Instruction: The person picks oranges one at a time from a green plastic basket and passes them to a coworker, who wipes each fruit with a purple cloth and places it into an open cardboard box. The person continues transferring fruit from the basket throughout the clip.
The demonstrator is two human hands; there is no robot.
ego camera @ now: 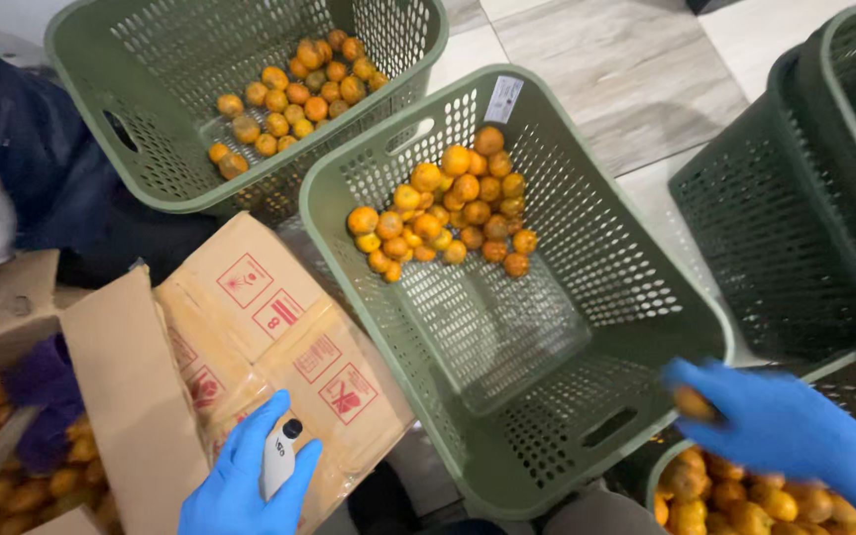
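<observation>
Gloved hands sorting small oranges among green baskets.

The left hand (245, 481), in a blue glove, has its fingers clenched round a small white device (279, 458) with a black cap, held over the flap of an open carton (250, 337). The right hand (780, 426), blurred, grasps one orange (694, 402) just past the near corner of the middle basket (547, 396), above a basket of fruit (745, 495). A heap of oranges (443, 213) lies at the middle basket's far end; another basket (151, 149) behind holds more.
</observation>
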